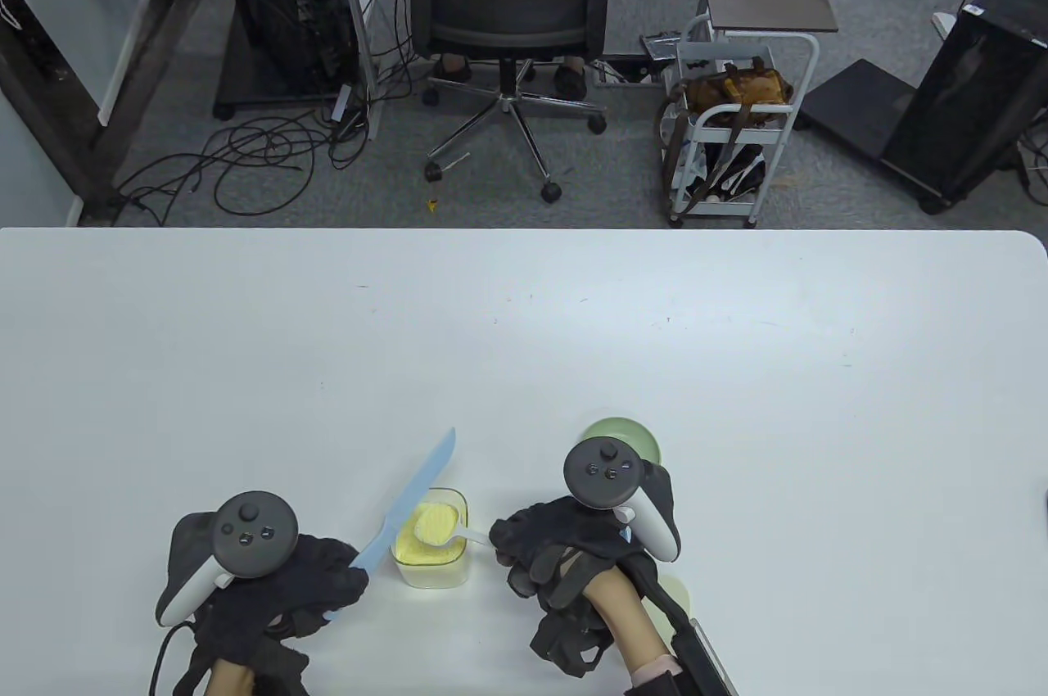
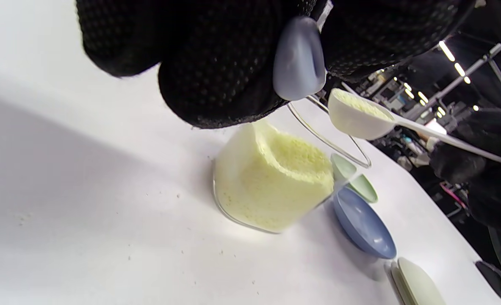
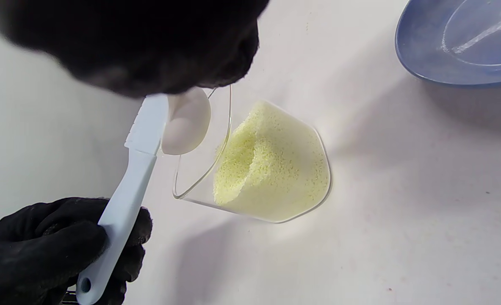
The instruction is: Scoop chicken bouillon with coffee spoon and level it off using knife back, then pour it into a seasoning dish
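Left hand [image 1: 270,589], black glove, tracker on its back, at about 7 o'clock on the white surface [image 1: 524,336]. Fingers curled round the handle of a pale blue knife [image 1: 409,503]; the blade runs up toward 1 o'clock, passing just along the left edge of the container. In the left wrist view the rounded butt of the handle pokes out between gloved fingers [image 2: 216,67].

Centre, near the front edge: a clear, square, rounded-corner container [image 1: 431,539], lid off, standing on the surface. It holds chicken bouillon [image 3: 271,165], a pale yellow, fine-grained powder, heaped higher on one side with a scooped hollow in it. A few stray grains lie on the surface around it.

Above the container's opening: a white plastic coffee spoon [image 1: 442,526], bowl filled with the same yellow granules, slightly mounded. Bowl is held clear of the powder below, close beside the knife blade; contact between them cannot be told.

Right hand [image 1: 573,557], black glove, at about 5 o'clock, pinches the spoon's thin white handle, which points to 3 o'clock.

Right of the container: a blue seasoning dish [image 2: 362,224], shallow and bare inside, with pale green dishes [image 2: 362,187] close by it. One green dish [image 1: 622,434] shows past the right tracker.
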A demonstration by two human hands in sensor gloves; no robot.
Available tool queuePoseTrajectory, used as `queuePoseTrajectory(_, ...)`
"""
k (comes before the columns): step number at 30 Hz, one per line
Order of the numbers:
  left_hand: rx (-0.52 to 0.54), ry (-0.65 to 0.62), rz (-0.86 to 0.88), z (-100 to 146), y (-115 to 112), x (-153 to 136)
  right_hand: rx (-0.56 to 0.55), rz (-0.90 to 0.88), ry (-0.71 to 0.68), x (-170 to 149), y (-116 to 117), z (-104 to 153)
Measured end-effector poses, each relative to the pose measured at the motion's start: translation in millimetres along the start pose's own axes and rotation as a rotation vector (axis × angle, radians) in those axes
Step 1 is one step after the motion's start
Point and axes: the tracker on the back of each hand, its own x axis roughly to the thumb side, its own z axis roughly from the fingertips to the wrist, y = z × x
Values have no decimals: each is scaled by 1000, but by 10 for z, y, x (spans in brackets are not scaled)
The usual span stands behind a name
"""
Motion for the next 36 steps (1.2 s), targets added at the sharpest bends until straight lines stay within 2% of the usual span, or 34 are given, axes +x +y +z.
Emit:
queuePoseTrajectory(2, 65, 51, 41, 2, 47, -118, -1, -3, 0, -7, -8, 4)
queuePoseTrajectory(5, 154, 189, 4, -25, 78, -297, -1, -11, -11, -15, -10, -6)
queuePoseTrajectory(10, 242, 363, -129, -114, 8, -449, 18, -30, -14, -55, 7, -56)
queuePoseTrajectory(12, 310, 432, -247, -149, -28, -486, 25, -33, -15, -75, 20, -66)
queuePoseTrajectory(14, 325, 475, -300, -184, -59, -536, 31, -36, -15, -90, 29, -70)
queuePoseTrajectory(22, 222, 503, -244, -307, -187, -655, 29, -49, -23, -121, 12, -47)
queuePoseTrajectory(27, 64, 532, -119, -364, -236, -773, 25, -50, -29, -134, -5, -19)
queuePoseTrajectory(36, 63, 597, -59, -352, -217, -903, 21, -54, -32, -140, -9, -5)
